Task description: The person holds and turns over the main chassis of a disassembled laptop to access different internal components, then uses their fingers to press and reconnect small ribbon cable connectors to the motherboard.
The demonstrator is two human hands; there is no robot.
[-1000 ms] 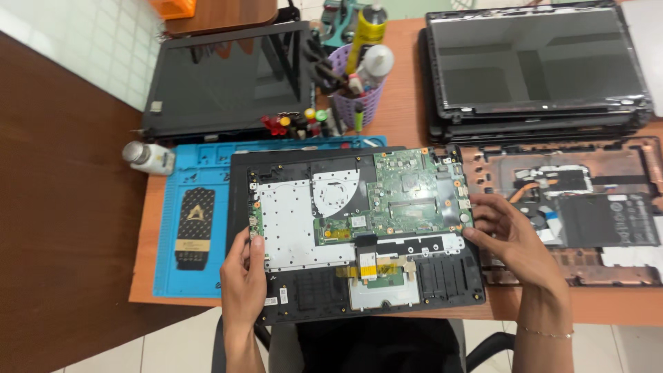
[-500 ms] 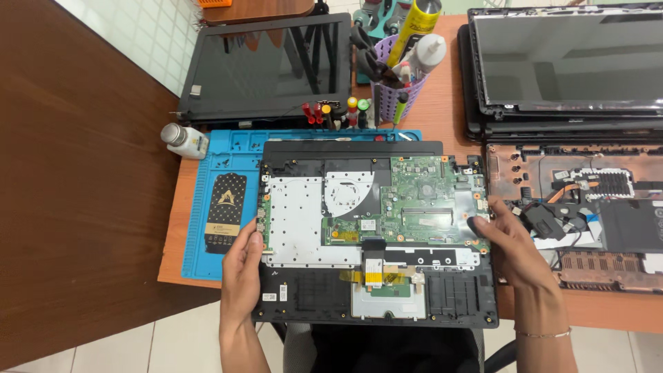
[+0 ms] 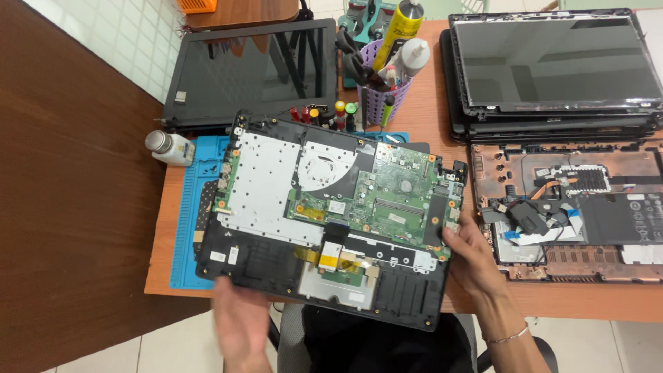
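An opened black laptop chassis (image 3: 266,193) with a silver keyboard backplate, a green motherboard (image 3: 397,204) and a touchpad plate is raised and tilted over the table's front edge. My right hand (image 3: 473,259) grips its right side near the motherboard. Blurred, my left hand (image 3: 242,321) sits just below the chassis's front left corner with fingers spread, their tips at the front edge; nothing is closed in it.
A blue work mat (image 3: 186,228) lies under the chassis, with a white bottle (image 3: 169,147) at its far left. Behind stand a black display panel (image 3: 255,69) and a purple tool cup (image 3: 378,97). Stacked laptops (image 3: 552,69) and another opened base (image 3: 552,200) fill the right.
The chassis has been lifted off the mat and turned clockwise. My left hand left its left edge and dropped to the front corner. My right hand keeps its grip.
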